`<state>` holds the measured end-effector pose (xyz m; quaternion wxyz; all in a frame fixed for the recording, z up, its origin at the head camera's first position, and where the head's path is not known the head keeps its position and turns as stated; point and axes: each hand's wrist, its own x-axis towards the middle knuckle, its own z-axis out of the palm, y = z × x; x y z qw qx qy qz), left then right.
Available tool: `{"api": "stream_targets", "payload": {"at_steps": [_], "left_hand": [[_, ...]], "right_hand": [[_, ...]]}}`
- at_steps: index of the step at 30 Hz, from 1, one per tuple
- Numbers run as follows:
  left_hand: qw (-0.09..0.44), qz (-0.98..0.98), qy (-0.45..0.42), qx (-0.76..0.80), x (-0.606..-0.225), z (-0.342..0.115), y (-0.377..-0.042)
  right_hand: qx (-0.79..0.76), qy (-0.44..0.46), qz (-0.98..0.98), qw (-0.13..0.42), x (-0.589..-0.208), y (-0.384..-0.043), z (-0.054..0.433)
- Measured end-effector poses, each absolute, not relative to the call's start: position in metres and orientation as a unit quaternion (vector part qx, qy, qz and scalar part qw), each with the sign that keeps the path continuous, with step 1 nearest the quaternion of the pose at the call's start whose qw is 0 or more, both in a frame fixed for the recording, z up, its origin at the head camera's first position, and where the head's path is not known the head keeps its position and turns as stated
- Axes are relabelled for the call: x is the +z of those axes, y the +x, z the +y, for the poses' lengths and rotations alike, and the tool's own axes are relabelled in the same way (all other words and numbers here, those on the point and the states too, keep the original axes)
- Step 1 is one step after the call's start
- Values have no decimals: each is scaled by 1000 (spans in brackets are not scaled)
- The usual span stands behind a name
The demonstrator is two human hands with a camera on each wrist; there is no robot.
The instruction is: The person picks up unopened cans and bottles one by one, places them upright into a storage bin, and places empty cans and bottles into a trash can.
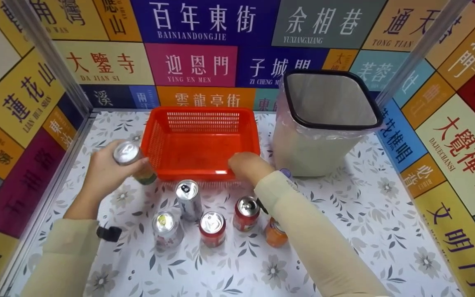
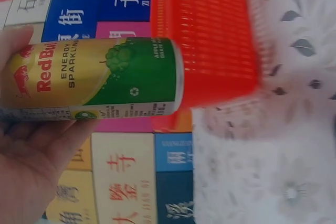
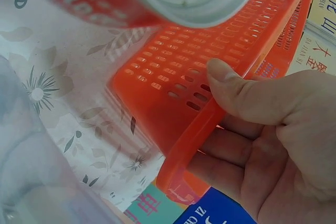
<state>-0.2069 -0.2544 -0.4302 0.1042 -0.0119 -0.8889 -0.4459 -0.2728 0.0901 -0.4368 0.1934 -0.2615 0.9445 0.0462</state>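
Holding a Red Bull can (image 2: 131, 77) in the left hand (image 1: 106, 168), with fingers (image 2: 71, 139) wrapped round it, just left of the red basket (image 1: 200, 154). Gripping the basket's rim with curled fingers of the right hand (image 3: 278, 129). Got more cans (image 1: 212, 233) standing on the counter (image 1: 365, 214) too.

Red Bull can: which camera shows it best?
The left wrist view: the Red Bull can appears side-on, much of its label readable. The head view shows its silver end and some side; the right wrist view misses it.
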Motion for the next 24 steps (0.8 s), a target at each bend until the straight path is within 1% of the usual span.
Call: {"api": "stream_targets", "payload": {"at_steps": [6,10,14,16,19,24], "left_hand": [[125,-885,-8,-449,-402,-241,-242],[111,-881,10,-460,-396,-232,-267],[79,-884,14,-460,-398,-226,-293],[72,-886,8,-458,-401,-224,-306],[68,-889,6,-453,-409,-221,-323],[66,-910,35,-408,-423,-220,-343]], "right_hand": [[48,-275,943,179,-437,-274,93],[48,-282,943,173,-440,-275,95],[47,-288,942,167,-441,-277,94],[51,-288,942,165,-441,-278,93],[68,-287,941,169,-441,-279,92],[77,-294,937,173,-442,-279,89]]}}
